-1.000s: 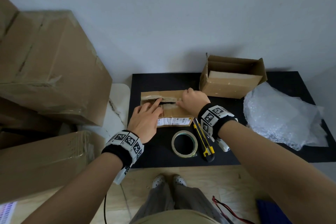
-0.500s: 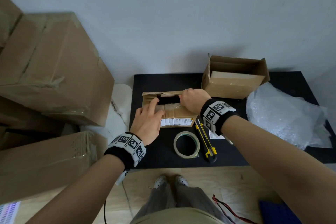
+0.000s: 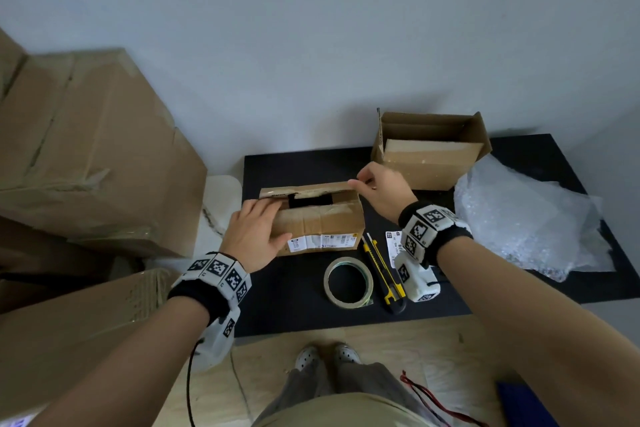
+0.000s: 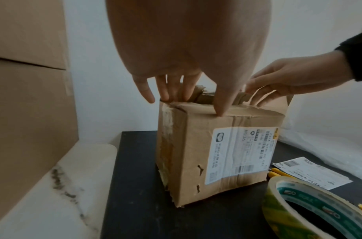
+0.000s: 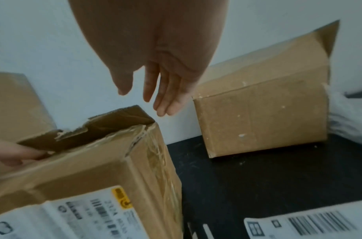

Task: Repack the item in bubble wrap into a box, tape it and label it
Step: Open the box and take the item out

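A worn, labelled cardboard box (image 3: 322, 224) stands on the black table (image 3: 294, 308). Its top flaps are parted, and something dark (image 3: 310, 200) shows in the gap. My left hand (image 3: 256, 232) lies on the box's left top edge with straight fingers (image 4: 182, 90) pressing the near flap and the thumb on the front edge. My right hand (image 3: 375, 189) hovers at the right corner of the raised far flap (image 5: 106, 122), its fingers (image 5: 165, 105) loose and just above it. An empty open box (image 3: 429, 152) and crumpled bubble wrap (image 3: 526, 215) lie to the right.
A tape roll (image 3: 348, 282), a yellow utility knife (image 3: 382, 272) and a loose printed label (image 3: 394, 246) lie on the table's near side. Large cardboard boxes (image 3: 86, 156) are stacked on the left. The wall runs close behind the table.
The top seam has split and the far flap has come up. My right hand moved from the middle of the seam to the flap's right corner. My left hand slid to the box's left end.
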A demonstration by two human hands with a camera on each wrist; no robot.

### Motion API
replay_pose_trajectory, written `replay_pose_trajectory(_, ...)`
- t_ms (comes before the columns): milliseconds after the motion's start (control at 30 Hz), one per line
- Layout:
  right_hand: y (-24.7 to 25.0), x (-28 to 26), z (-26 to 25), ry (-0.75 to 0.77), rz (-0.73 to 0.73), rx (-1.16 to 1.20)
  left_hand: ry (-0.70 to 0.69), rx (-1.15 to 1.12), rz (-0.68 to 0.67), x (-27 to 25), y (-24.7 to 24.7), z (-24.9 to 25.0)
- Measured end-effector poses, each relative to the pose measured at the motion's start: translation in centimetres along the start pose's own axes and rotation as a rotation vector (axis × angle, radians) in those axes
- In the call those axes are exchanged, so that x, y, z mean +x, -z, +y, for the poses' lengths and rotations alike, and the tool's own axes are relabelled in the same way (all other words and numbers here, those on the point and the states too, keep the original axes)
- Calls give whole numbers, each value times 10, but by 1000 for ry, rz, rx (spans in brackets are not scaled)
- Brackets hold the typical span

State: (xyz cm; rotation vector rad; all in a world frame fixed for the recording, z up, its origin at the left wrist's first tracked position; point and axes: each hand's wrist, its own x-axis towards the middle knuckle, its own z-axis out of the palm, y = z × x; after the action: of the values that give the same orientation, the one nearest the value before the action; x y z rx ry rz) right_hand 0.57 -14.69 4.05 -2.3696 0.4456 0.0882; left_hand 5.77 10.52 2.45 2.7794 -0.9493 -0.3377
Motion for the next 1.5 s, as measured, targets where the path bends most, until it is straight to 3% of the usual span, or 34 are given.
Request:
replay_pose_trajectory(67,0,-11,6,14,46,14,-7,2,-27,-1,0,-5)
replay_pose_trajectory(267,-7,-30,12,98,-219,-149,-33,-130,-36,0,-1,-10)
replay_pose_trajectory(567,-9,-27,0,91,-236,-193,-32,-144,11,-3,4,-3)
replay_pose_trajectory(667,-6,-31,-2,68,-263,-98,-60,-182,6,-6,1,-5)
replay_pose_trajectory(767,0,-33,-5,37,-324,-47,-64,-228,-54,-7,-2,-8)
replay_pose_trajectory(933,1,-35,-6,44,-501,-181,-105,-364,-192,-6,-3,-16)
replay_pose_trajectory(1067,-9,-41,-3,123,-410,-232,-115,-113,-238,-10,-6,-8)
replay_pose_trajectory(1233,-23,-42,-11,235,-328,-541,-146,137,-251,-4,2,-2)
replay_pose_trajectory(1367,-27,-39,-18,232,-366,-472,-138,59,-243,-4,10,-2)
replay_pose_trajectory(1500,-29,-39,-12,195,-366,-430,-94,-27,-112,-10,14,-2)
